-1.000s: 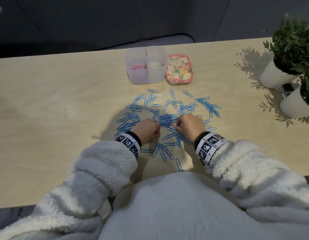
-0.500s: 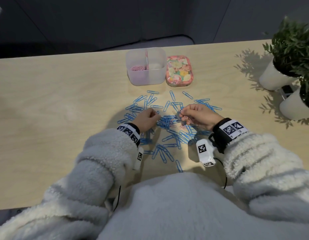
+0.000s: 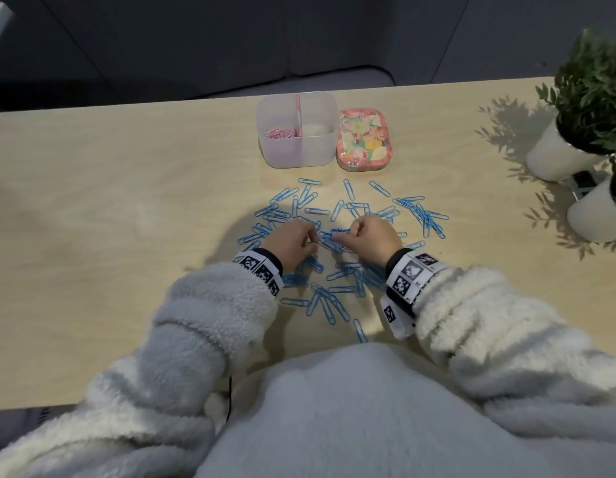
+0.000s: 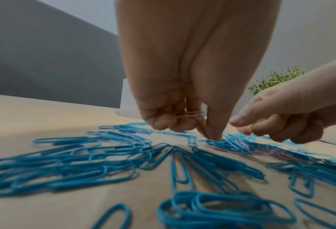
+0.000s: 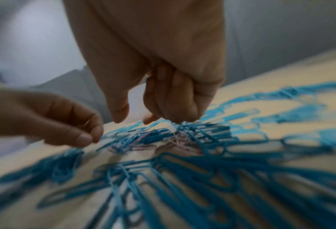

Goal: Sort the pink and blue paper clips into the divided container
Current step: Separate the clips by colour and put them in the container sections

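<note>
Many blue paper clips [image 3: 334,298] lie scattered on the wooden table, with a few pink clips [image 5: 178,139] tangled in the central heap. My left hand [image 3: 313,241] holds some pink clips [image 4: 191,115] in its curled fingers, and its thumb and forefinger touch the heap. My right hand [image 3: 344,234] hovers at the heap from the right, thumb and forefinger parted [image 5: 135,120] and the other fingers curled; whether they hold anything is hidden. The clear divided container [image 3: 299,153] stands behind, with pink clips [image 3: 280,133] in its left compartment.
A floral tin [image 3: 361,139] sits right of the container. Two white pots with green plants [image 3: 555,157] [image 3: 596,215] stand at the table's right edge. Blue clips ring both hands on all sides. The near table edge lies under my sleeves.
Both hands shifted forward to the central heap. The right hand, turned out to the right half a second ago, has swung back knuckles-up over the heap, close to the left.
</note>
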The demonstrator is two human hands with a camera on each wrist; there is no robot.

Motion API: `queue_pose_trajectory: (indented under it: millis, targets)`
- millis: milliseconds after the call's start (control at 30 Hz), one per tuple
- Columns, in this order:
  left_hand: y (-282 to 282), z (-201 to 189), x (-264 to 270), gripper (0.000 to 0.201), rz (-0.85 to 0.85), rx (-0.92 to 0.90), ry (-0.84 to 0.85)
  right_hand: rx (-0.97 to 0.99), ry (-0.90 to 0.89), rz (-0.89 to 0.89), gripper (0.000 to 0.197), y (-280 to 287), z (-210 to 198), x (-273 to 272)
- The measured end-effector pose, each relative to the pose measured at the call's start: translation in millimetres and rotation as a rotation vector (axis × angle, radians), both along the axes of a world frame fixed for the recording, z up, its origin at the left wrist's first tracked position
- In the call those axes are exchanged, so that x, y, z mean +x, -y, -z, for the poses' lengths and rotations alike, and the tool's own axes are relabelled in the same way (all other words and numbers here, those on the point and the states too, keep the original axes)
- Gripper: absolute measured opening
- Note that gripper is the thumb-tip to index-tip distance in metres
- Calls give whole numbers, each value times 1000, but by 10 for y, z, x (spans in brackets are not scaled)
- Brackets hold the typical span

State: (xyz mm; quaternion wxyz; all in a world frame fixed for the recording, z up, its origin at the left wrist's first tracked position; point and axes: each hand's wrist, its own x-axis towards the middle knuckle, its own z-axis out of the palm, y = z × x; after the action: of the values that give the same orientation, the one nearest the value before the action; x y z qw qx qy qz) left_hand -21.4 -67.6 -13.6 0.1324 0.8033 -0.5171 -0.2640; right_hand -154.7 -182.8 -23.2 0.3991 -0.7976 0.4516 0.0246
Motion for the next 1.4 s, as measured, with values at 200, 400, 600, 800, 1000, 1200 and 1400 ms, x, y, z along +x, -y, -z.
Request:
queue_pose_trajectory:
  millis: [200, 400, 600, 800, 1000, 1200, 1400]
  targets:
    - [110, 44, -74, 11, 44, -1, 97, -178, -146, -89, 12, 32, 5, 166]
    - [97, 36, -78, 13, 93, -19, 84, -1, 10, 64, 10, 393, -68, 114]
    - [153, 35, -100, 16, 203, 14, 102, -198, -61, -19, 8, 215, -203, -112]
    - [164, 47, -70, 18, 117, -4, 32, -212, -198, -132, 12, -165, -76, -77]
    - [181, 36, 86, 9, -242, -82, -332, -45, -154, -229, 22, -90, -61, -62]
    - [449, -83, 38, 18, -328, -68, -676, 232, 107, -67, 18, 188, -180, -319]
    - [778, -46, -274, 10, -204, -165, -391, 526, 320, 300, 21, 398, -221, -479]
